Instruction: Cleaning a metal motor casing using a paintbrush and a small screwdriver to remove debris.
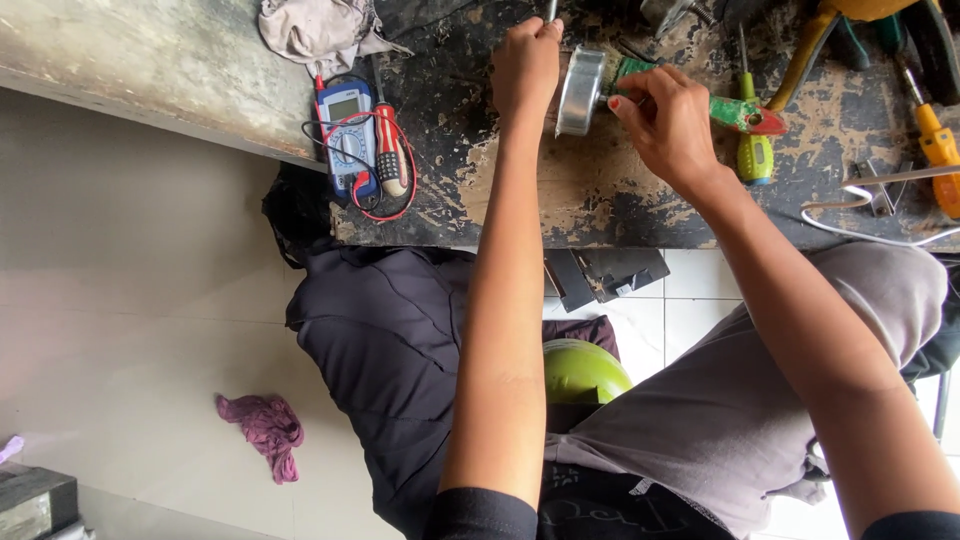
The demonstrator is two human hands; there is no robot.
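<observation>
I look down at a worn wooden bench (600,200) with black paint that has peeled off in patches. Its left end (150,70) is bare, grey and dusty. The bench's near edge runs across the top of my view. Below it I see a floor of big pale tiles (130,300), smooth and a bit shiny in soft daylight. A crumpled purple rag (265,430) lies on the tiles, well apart from the bench. A dark grey block (35,500) sits in the bottom left corner. Under the bench's near edge, a dark metal bracket (605,275) shows against the white tiles.
</observation>
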